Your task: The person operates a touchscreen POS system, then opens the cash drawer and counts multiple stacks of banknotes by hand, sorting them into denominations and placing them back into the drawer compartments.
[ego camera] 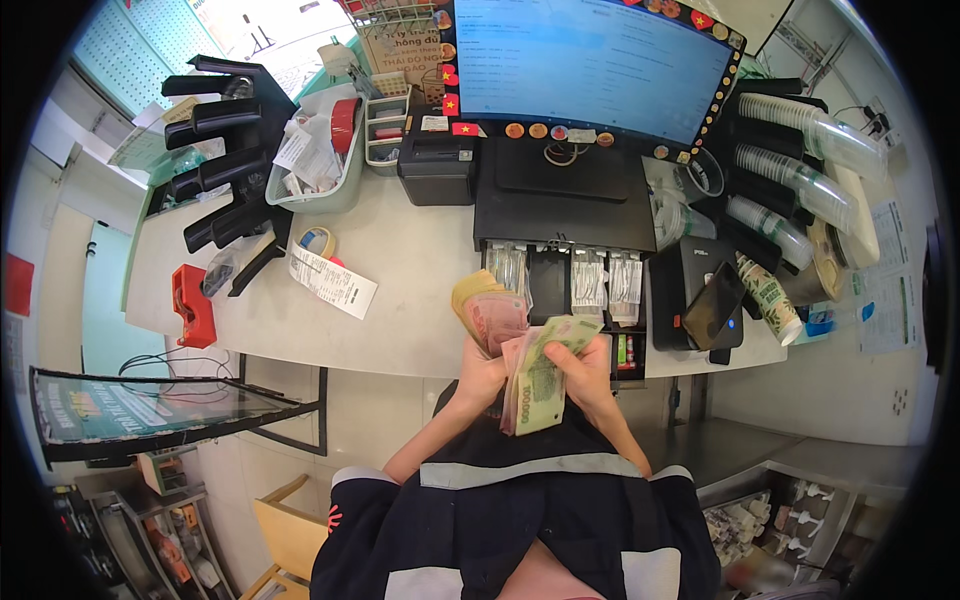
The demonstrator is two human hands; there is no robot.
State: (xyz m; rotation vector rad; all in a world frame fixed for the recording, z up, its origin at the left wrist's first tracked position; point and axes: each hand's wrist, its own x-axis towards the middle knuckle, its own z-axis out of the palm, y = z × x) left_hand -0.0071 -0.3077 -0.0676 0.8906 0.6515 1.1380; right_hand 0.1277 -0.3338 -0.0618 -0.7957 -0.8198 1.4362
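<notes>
Banknotes fill both of my hands in front of the pulled-out cash drawer (550,281). My left hand (480,379) grips a folded, fanned bundle of yellowish and pink banknotes (495,315). In my right hand (589,371) are green banknotes (541,390), the thumb pressed on their face. Pinkish notes lie behind the green ones, between the two hands; which hand bears them I cannot tell. Behind my hands, the drawer's compartments hold upright clips and paper slips or notes. Small coloured items, perhaps batteries, sit in its front right corner.
A monitor (585,67) stands above the black cash register box (562,202). To its left are a receipt printer (437,161) and a pale green basket (322,176). A printed receipt (334,283), tape roll (318,241) and red tape dispenser (193,306) lie left. Cup stacks (795,191) and a phone (712,304) are right.
</notes>
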